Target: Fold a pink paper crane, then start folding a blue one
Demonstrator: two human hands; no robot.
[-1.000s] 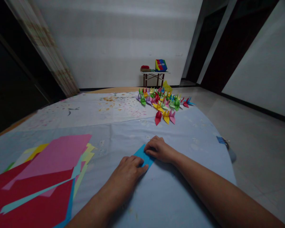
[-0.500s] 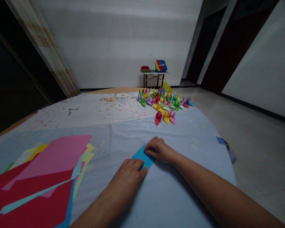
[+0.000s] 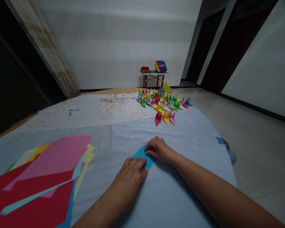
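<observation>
A small folded square of blue paper (image 3: 139,153) lies turned like a diamond on the tablecloth between my hands. My left hand (image 3: 133,171) rests over its near-left part, fingers lying flat and thumb apart at the near edge. On the far-right side, my right hand (image 3: 158,149) has its fingers curled, thumb and fingertips pinched together at the paper. Part of the square is hidden under both hands. Beyond them stand a red paper crane (image 3: 158,118), a yellow paper crane (image 3: 166,117) and a pink paper crane (image 3: 172,117).
Left of my hands lies a loose pile of coloured paper sheets (image 3: 54,158), with a pale turquoise strip (image 3: 38,196) across it. Many folded cranes (image 3: 161,99) crowd the far right of the table. A small side table (image 3: 154,73) stands against the wall.
My left fingers have shifted slightly up and right over the blue paper. My right hand stays at nearly the same spot.
</observation>
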